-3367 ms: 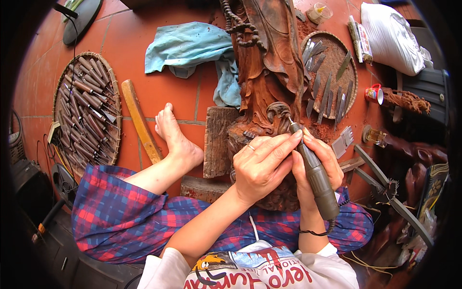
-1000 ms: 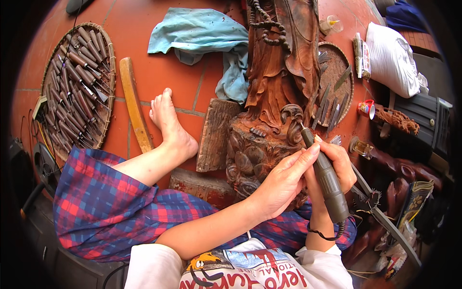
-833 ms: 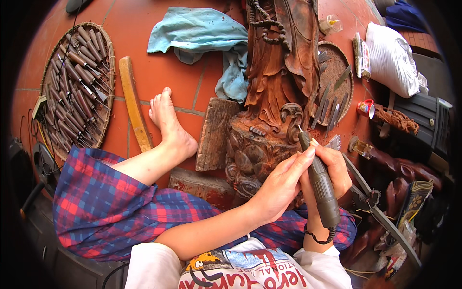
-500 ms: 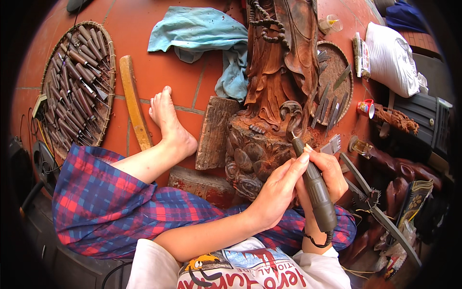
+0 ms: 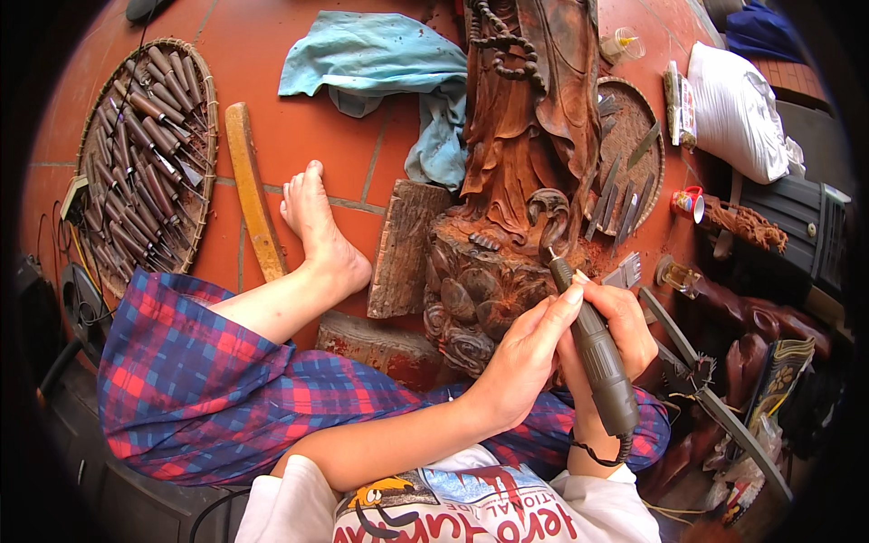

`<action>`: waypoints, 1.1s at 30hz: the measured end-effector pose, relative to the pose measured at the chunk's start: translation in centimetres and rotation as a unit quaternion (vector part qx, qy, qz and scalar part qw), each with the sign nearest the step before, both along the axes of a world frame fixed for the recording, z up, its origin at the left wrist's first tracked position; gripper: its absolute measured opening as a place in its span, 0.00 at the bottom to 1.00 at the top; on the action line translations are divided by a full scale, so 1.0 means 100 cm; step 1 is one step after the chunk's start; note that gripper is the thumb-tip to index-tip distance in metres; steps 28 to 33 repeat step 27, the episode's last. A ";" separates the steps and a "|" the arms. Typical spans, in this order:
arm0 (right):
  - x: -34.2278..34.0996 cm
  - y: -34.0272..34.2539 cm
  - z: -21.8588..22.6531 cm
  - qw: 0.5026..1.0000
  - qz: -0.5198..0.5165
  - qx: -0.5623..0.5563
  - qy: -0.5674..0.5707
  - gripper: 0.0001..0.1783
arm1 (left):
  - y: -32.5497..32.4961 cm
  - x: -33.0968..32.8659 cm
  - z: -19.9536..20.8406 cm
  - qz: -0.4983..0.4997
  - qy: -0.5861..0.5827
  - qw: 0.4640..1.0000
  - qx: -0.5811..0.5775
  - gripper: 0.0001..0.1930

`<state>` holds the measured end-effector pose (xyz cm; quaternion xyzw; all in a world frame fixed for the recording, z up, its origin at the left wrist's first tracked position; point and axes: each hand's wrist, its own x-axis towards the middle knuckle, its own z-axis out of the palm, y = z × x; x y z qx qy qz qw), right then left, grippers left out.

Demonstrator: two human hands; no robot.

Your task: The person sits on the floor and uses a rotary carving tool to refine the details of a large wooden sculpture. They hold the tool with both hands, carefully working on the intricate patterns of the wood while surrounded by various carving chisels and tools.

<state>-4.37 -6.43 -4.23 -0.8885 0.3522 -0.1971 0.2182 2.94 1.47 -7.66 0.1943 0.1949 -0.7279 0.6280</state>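
A dark handheld rotary carving tool (image 5: 601,369) slants up from my lap, its cord leaving the lower end. My right hand (image 5: 626,328) is closed around it from the right. From the left, my left hand (image 5: 523,364) closes against its front part, thumb along the tool near the nose. The metal tip meets or sits just above a curled scroll at the foot of a brown carved wooden statue (image 5: 516,185); contact is too small to tell. The statue lies with its carved base (image 5: 475,290) toward me, beaded carving farther up.
A round basket of wooden-handled chisels (image 5: 145,172) lies left, beside a wooden mallet-like bar (image 5: 253,195). A blue cloth (image 5: 371,59) and wood block (image 5: 403,249) flank the statue. Right are a basket with blades (image 5: 634,154), a white sack (image 5: 738,113) and metal bars (image 5: 742,439).
The rear end of the rotary tool has swung slightly to the right with my right hand. Its tip stays at the same scroll, and my left hand barely shifts.
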 end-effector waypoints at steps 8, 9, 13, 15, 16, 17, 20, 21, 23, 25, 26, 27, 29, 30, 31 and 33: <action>0.005 -0.004 -0.004 1.000 -0.024 -0.017 -0.008 0.15 | -0.012 0.003 -0.003 0.040 -0.022 0.998 -0.036 0.19; 0.005 -0.004 -0.004 0.999 -0.027 -0.020 -0.010 0.15 | -0.012 0.003 -0.004 0.035 -0.020 0.998 -0.039 0.19; 0.004 -0.002 -0.003 1.000 -0.020 -0.018 -0.003 0.15 | -0.009 0.001 -0.003 0.031 -0.021 0.999 -0.031 0.19; 0.001 0.000 -0.002 1.000 -0.010 -0.004 0.001 0.15 | -0.005 -0.002 -0.002 0.037 -0.021 0.999 -0.023 0.19; 0.001 0.000 -0.002 1.000 -0.009 -0.003 -0.001 0.15 | -0.003 -0.003 -0.002 0.039 -0.020 0.999 -0.023 0.19; 0.000 0.001 -0.003 1.000 -0.007 -0.002 -0.001 0.15 | -0.002 -0.004 -0.003 0.040 -0.017 0.999 -0.023 0.19; -0.002 0.004 -0.002 1.000 -0.004 0.002 -0.004 0.15 | 0.003 -0.008 -0.004 0.023 -0.020 0.999 -0.021 0.18; -0.004 0.005 -0.002 1.000 -0.004 0.004 -0.005 0.15 | 0.004 -0.011 -0.005 0.016 -0.023 0.999 -0.016 0.18; -0.006 0.006 0.000 1.000 -0.005 0.011 0.000 0.16 | 0.007 -0.016 -0.006 0.002 -0.030 1.000 -0.006 0.18; -0.009 0.008 0.001 1.000 -0.011 0.015 0.006 0.16 | 0.007 -0.019 -0.004 0.018 -0.022 1.000 -0.011 0.18; -0.011 0.009 0.002 1.000 -0.015 0.016 0.009 0.16 | 0.007 -0.020 -0.003 0.026 -0.017 0.999 -0.014 0.18; -0.014 0.010 0.002 1.000 -0.020 0.017 0.012 0.16 | 0.007 -0.020 -0.003 0.026 -0.017 0.999 -0.014 0.18; -0.014 0.010 0.002 1.000 -0.020 0.017 0.012 0.16 | 0.007 -0.020 -0.003 0.026 -0.017 0.999 -0.014 0.18; -0.014 0.010 0.002 1.000 -0.020 0.017 0.012 0.16 | 0.007 -0.020 -0.003 0.026 -0.017 0.999 -0.014 0.18; -0.014 0.010 0.002 1.000 -0.020 0.017 0.012 0.16 | 0.007 -0.020 -0.003 0.026 -0.017 0.999 -0.014 0.18; -0.014 0.010 0.002 1.000 -0.020 0.017 0.012 0.16 | 0.007 -0.020 -0.003 0.026 -0.017 0.999 -0.014 0.18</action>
